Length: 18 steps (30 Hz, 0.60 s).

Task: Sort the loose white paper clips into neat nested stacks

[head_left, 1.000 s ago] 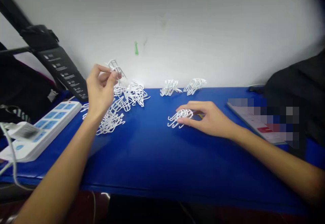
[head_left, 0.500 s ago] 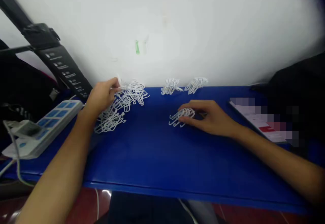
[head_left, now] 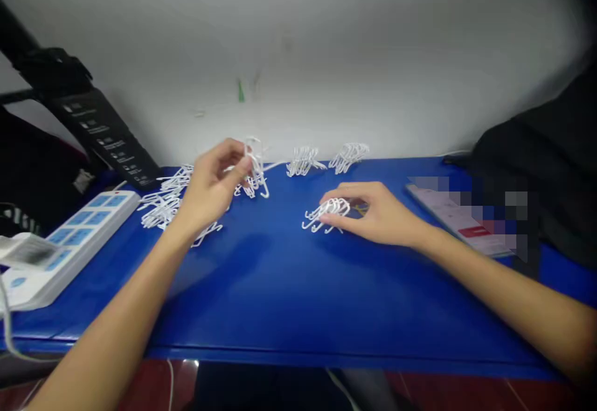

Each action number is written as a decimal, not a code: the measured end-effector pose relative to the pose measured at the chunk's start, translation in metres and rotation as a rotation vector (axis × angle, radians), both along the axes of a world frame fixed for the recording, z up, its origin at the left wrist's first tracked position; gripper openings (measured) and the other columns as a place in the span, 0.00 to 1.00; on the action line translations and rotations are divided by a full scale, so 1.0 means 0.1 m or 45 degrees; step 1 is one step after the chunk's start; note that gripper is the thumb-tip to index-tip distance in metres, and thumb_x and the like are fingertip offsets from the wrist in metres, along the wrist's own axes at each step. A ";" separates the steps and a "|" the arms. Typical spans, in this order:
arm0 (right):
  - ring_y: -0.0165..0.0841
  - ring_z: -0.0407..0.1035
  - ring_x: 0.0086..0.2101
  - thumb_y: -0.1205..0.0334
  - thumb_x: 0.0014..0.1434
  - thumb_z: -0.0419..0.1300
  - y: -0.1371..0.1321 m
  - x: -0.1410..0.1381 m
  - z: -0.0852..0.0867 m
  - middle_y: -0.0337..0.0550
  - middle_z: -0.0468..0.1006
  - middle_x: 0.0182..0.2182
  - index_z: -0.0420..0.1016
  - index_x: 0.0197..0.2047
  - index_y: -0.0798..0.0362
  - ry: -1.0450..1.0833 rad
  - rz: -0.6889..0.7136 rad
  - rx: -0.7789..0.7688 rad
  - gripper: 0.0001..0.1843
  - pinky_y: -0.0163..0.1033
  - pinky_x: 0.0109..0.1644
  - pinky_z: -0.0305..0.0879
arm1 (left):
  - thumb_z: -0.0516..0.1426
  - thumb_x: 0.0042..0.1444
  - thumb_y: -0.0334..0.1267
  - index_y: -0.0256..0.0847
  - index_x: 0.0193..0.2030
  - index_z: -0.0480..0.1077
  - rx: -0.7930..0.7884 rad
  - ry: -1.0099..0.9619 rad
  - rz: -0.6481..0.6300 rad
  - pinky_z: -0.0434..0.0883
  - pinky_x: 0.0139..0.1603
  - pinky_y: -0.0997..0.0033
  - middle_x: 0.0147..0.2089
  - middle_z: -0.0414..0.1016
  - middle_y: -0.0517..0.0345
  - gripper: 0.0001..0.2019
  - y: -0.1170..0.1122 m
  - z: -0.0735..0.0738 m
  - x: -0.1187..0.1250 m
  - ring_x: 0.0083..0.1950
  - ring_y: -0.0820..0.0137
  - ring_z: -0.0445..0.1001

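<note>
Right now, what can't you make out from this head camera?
In the head view:
- The sheet at right: pixelation blocks its print.
- The hook bunch: the right hand covers part of it, so its count is unclear.
- The hook: the left hand's fingers hide where they grip it.
- The wire pile: the left hand hides part, and the wires are too tangled to count.
- The black bag: the right edge cuts it off.

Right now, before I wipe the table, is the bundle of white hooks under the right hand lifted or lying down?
Lying down: the bundle of white hooks sits on the blue tabletop, with the right hand curled over it, not raised.
</note>
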State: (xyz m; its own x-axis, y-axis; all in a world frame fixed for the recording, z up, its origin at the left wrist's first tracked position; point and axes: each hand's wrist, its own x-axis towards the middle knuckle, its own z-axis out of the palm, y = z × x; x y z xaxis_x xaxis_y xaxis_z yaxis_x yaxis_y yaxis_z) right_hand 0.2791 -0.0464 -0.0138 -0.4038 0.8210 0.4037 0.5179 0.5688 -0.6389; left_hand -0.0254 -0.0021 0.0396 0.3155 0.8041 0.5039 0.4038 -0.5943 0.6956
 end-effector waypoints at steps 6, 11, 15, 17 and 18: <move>0.41 0.80 0.40 0.44 0.63 0.68 0.04 0.08 -0.03 0.48 0.87 0.44 0.86 0.49 0.50 -0.018 -0.047 -0.020 0.20 0.44 0.42 0.75 | 0.52 0.71 0.42 0.42 0.41 0.73 -0.016 0.555 -0.158 0.71 0.48 0.61 0.40 0.78 0.54 0.11 -0.06 -0.26 0.19 0.43 0.63 0.75; 0.41 0.81 0.42 0.45 0.63 0.69 0.03 0.07 -0.03 0.46 0.88 0.45 0.86 0.50 0.49 -0.035 -0.060 -0.029 0.19 0.43 0.44 0.76 | 0.50 0.73 0.43 0.42 0.45 0.76 -0.053 0.606 -0.164 0.71 0.52 0.61 0.45 0.81 0.52 0.14 -0.02 -0.31 0.16 0.47 0.61 0.77; 0.40 0.81 0.40 0.45 0.63 0.69 0.03 0.07 -0.04 0.46 0.88 0.44 0.86 0.51 0.49 -0.022 -0.046 -0.035 0.20 0.43 0.43 0.76 | 0.49 0.74 0.46 0.41 0.47 0.78 -0.041 0.657 -0.146 0.72 0.54 0.60 0.48 0.82 0.50 0.18 0.01 -0.30 0.12 0.49 0.59 0.78; 0.40 0.81 0.40 0.45 0.63 0.69 0.03 0.07 -0.03 0.46 0.88 0.45 0.86 0.51 0.50 -0.026 -0.039 -0.029 0.20 0.44 0.43 0.77 | 0.49 0.74 0.48 0.42 0.49 0.79 -0.036 0.679 -0.161 0.72 0.56 0.59 0.50 0.83 0.49 0.19 0.02 -0.29 0.09 0.51 0.58 0.79; 0.41 0.81 0.40 0.45 0.63 0.69 0.04 0.07 -0.03 0.46 0.88 0.45 0.86 0.51 0.50 -0.032 -0.040 -0.025 0.20 0.44 0.43 0.77 | 0.49 0.74 0.48 0.42 0.51 0.79 -0.036 0.682 -0.168 0.72 0.58 0.59 0.52 0.83 0.49 0.19 0.03 -0.29 0.08 0.53 0.58 0.79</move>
